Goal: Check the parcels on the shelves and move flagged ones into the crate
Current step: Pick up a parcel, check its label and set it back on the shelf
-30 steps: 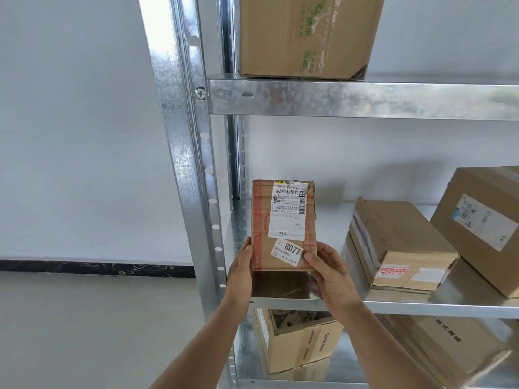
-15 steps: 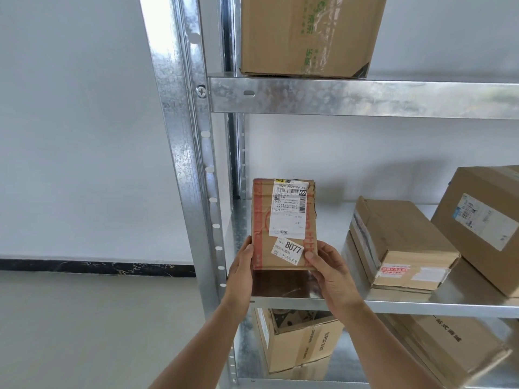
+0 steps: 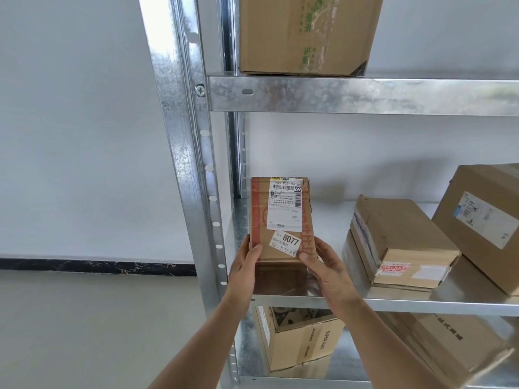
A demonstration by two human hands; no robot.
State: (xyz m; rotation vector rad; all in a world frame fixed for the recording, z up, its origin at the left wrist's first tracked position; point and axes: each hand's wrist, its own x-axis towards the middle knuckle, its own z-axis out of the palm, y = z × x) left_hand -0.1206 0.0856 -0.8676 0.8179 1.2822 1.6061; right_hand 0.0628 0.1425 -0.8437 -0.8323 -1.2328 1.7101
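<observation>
A small brown cardboard parcel [image 3: 259,220] stands upright at the left end of the middle shelf [image 3: 393,303]. It bears a white shipping label and a sticker reading 8077. My left hand [image 3: 245,265] grips its lower left edge, thumb on the front face. My right hand [image 3: 323,272] grips its lower right corner, thumb beside the sticker. The parcel's bottom is just above or on the shelf; I cannot tell which. No crate is in view.
A flat brown parcel [image 3: 401,242] and a larger box [image 3: 483,220] lie to the right on the same shelf. A big box [image 3: 306,32] sits on the upper shelf. More boxes [image 3: 297,341] stand below. The steel upright [image 3: 185,164] is at the left.
The parcel and both hands have stayed nearly still; the parcel has risen very slightly.
</observation>
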